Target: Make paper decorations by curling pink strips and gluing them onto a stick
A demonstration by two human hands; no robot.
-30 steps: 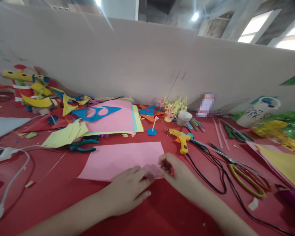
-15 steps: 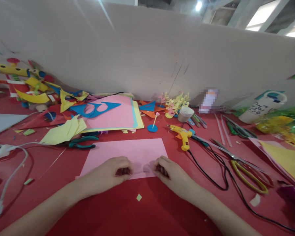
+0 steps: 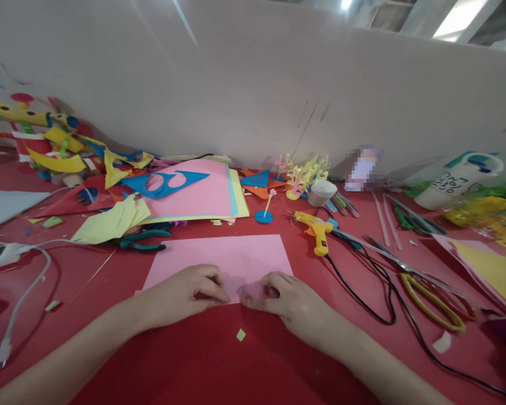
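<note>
A pink sheet of paper [image 3: 223, 253] lies on the red tabletop in front of me, with a narrow fold along its near edge. My left hand [image 3: 196, 289] is closed at that edge, thumb and fingers pressed together on the paper left of the middle. On the other side, my right hand [image 3: 280, 295] has its fingers curled onto the same edge, its fingertips slightly blurred. The hands are a small gap apart. A small pale yellow paper scrap [image 3: 240, 335] lies on the table just nearer to me than the sheet.
Right of the sheet are a yellow hot glue gun [image 3: 316, 228] with a black cord and large scissors [image 3: 430, 301]. Pliers [image 3: 145, 241] and yellow paper pieces [image 3: 112, 219] lie left. Behind stand a stack of coloured sheets [image 3: 194, 197], a blue-based stick [image 3: 264, 215] and a paper cup [image 3: 321, 193].
My right hand has slid left along the near edge, closer to my left hand. The left thumb and fingers have moved onto the folded strip. The camera view has shifted slightly.
</note>
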